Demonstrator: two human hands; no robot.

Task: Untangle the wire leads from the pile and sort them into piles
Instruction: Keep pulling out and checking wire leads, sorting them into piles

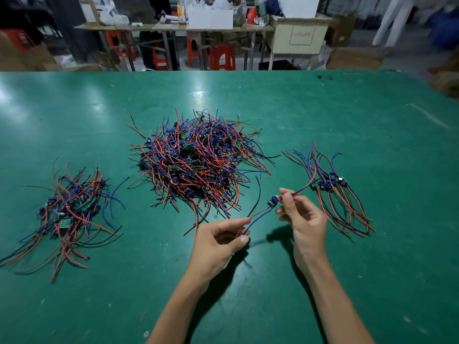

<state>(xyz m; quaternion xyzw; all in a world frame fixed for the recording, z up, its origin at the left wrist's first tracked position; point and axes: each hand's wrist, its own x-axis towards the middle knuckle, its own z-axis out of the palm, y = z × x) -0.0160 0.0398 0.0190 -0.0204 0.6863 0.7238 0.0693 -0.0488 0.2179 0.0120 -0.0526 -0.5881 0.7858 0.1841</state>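
Observation:
A big tangled pile (198, 160) of red, blue and black wire leads with small circuit boards lies at the table's centre. A smaller loose pile (67, 214) lies at the left. At the right lies a neater pile (332, 187) with its boards lined up. Above the table, between the piles, I hold one wire lead (272, 203) with a small board. My left hand (218, 242) pinches its blue and red wires. My right hand (303, 219) pinches the wires on the board's other side.
The green table top (323, 115) runs to a far edge. Beyond it stand benches with white boxes (211, 18), red stools (222, 58) and cardboard cartons. Small scuffs mark the mat.

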